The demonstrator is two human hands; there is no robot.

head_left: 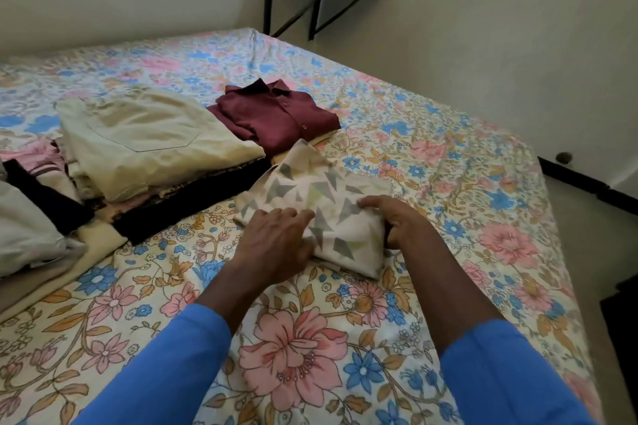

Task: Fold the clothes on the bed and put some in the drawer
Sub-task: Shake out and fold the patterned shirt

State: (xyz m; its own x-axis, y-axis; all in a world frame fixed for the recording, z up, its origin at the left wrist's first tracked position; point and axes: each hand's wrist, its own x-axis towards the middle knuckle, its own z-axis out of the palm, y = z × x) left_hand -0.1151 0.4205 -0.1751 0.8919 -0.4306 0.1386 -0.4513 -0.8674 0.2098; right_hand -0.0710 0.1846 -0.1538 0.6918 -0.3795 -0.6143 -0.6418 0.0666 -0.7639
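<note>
Reaching in from the bottom edge. Pressing left grip (276, 240), fingers straight, onto the left side of the folded patterned cloth (331, 197). Clamping its right edge with right grip (393, 217), fingers curled over. Lying mid-frame on the bed (448, 155), just below the maroon shirt (276, 114).

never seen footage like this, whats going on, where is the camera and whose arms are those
There is no machine here. One camera sits on a person's head, looking forward and down, so the blue-sleeved arms are the wearer's own. Below is a floral-sheeted bed. The left hand rests on a folded cream cloth with grey triangles, and the right hand grips its right edge. Behind lie a folded maroon shirt and a beige garment on top of a pile of other clothes.
</note>
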